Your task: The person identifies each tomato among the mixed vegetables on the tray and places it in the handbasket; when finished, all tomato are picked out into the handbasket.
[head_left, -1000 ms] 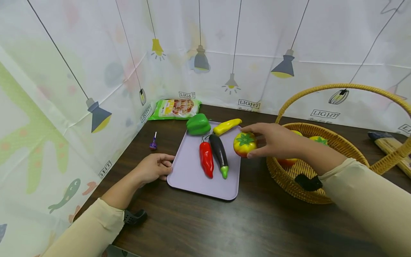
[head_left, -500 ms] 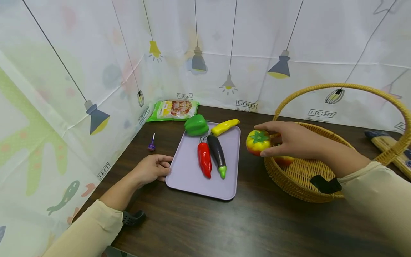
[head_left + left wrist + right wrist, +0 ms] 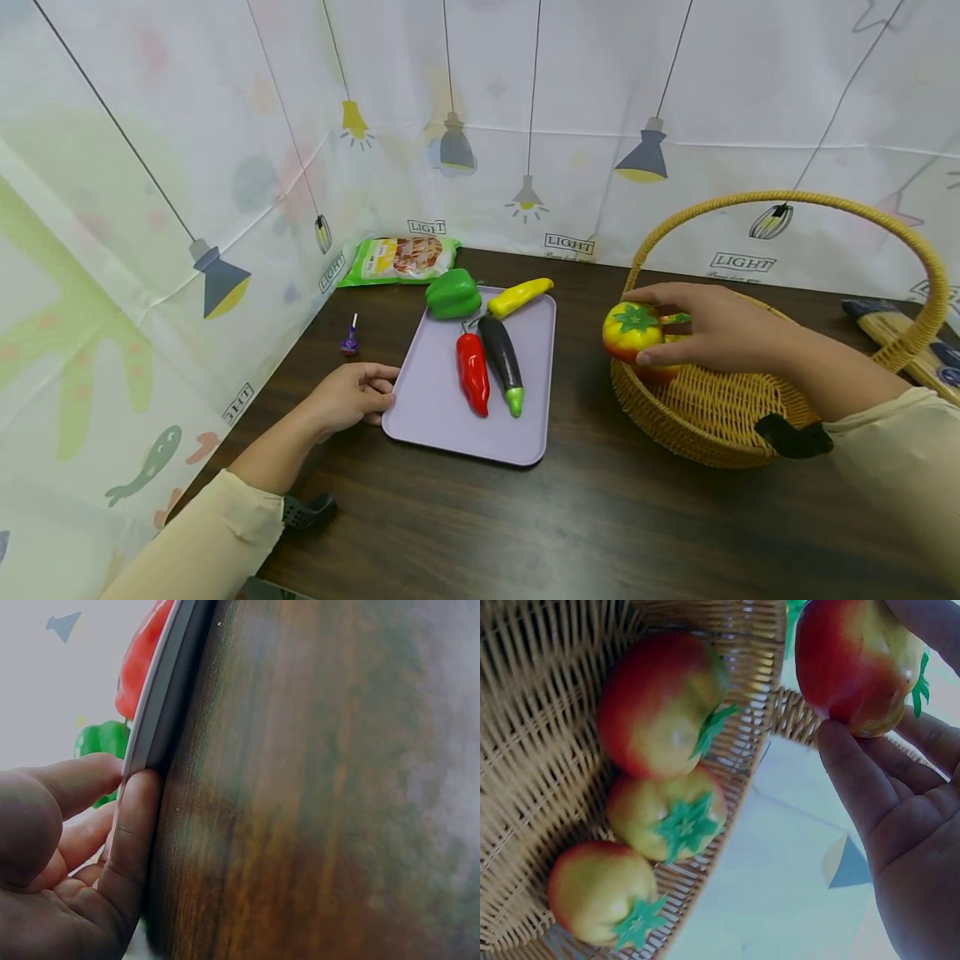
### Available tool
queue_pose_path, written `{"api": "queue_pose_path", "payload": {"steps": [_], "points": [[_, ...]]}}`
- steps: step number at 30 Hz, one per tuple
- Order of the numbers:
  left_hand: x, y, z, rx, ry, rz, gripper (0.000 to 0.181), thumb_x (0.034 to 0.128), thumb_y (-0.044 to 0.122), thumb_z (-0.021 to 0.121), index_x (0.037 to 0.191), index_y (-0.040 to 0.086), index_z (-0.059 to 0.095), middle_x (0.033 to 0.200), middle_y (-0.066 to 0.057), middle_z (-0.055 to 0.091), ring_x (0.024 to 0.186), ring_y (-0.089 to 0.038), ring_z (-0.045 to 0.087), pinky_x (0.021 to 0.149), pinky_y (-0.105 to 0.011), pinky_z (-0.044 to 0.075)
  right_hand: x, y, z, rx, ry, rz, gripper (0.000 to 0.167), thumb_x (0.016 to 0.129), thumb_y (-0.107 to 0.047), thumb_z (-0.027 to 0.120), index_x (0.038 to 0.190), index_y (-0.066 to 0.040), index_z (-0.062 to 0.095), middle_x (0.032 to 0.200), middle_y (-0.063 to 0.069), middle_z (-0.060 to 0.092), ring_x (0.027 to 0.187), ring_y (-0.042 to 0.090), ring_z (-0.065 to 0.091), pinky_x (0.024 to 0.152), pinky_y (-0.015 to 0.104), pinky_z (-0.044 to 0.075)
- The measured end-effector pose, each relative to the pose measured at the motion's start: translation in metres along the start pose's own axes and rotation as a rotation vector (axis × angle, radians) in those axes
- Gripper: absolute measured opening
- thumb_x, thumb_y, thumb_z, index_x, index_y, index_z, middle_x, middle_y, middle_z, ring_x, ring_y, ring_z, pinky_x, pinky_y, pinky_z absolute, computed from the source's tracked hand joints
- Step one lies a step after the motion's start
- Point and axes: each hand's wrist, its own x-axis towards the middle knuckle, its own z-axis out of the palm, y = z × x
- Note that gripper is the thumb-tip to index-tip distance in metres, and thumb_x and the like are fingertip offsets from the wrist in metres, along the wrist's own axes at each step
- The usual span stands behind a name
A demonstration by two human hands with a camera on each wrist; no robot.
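My right hand (image 3: 720, 329) grips a yellow-and-red toy tomato (image 3: 632, 332) with a green leafy top, over the left rim of the wicker basket (image 3: 651, 421). In the right wrist view, three more tomatoes (image 3: 664, 705) lie in a row inside the basket wall. My left hand (image 3: 352, 396) pinches the left edge of the lilac tray (image 3: 435, 417), thumb and fingers on either side of the rim in the left wrist view. On that tray lie a red chili pepper (image 3: 472, 375), an eggplant (image 3: 500, 354), a yellow pepper (image 3: 519, 297) and a green bell pepper (image 3: 453, 296).
The basket's tall handle (image 3: 787, 196) arches above it. Left of the tray lies a purple-wrapped lollipop (image 3: 349, 340). A green food packet (image 3: 401, 258) sits at the back, against the printed curtain (image 3: 585, 100). At far right is a tan-and-dark packet (image 3: 896, 333).
My right hand has carried the tomato rightwards, from the tray's right edge to over the basket rim. My left hand stays at the tray edge. The head view has shifted slightly.
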Motion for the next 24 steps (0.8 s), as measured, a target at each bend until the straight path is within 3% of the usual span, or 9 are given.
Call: {"api": "queue_pose_path", "payload": {"steps": [10,17,24], "points": [[0.001,-0.001,-0.001,-0.009,-0.001,-0.004,0.050,0.0949,0.000,0.068,0.142,-0.006,0.053,0.105,-0.014,0.059,0.085,-0.019,0.062,0.071,-0.033,0.060,-0.013,0.027,-0.007,0.018,0.021,0.070,0.076,0.087,-0.050,0.079,0.151,-0.022,0.048,0.135,0.008,0.059,0.119,0.034,0.058,0.091,0.050,0.052],[0.001,-0.002,-0.001,-0.012,-0.002,-0.004,0.051,0.0949,0.000,0.068,0.143,-0.006,0.052,0.105,-0.014,0.060,0.084,-0.019,0.062,0.070,-0.033,0.060,-0.019,0.047,-0.010,0.044,0.041,0.108,0.076,0.089,-0.048,0.078,0.151,-0.016,0.046,0.137,0.016,0.057,0.124,0.038,0.053,0.097,0.063,0.047],[0.003,-0.003,0.000,0.001,0.002,-0.010,0.050,0.0947,0.000,0.068,0.142,-0.005,0.053,0.105,-0.014,0.060,0.084,-0.019,0.062,0.070,-0.034,0.061,-0.022,0.068,-0.010,0.052,0.028,0.152,0.077,0.091,-0.044,0.077,0.151,-0.010,0.042,0.144,0.023,0.050,0.129,0.049,0.047,0.097,0.068,0.043]]}}
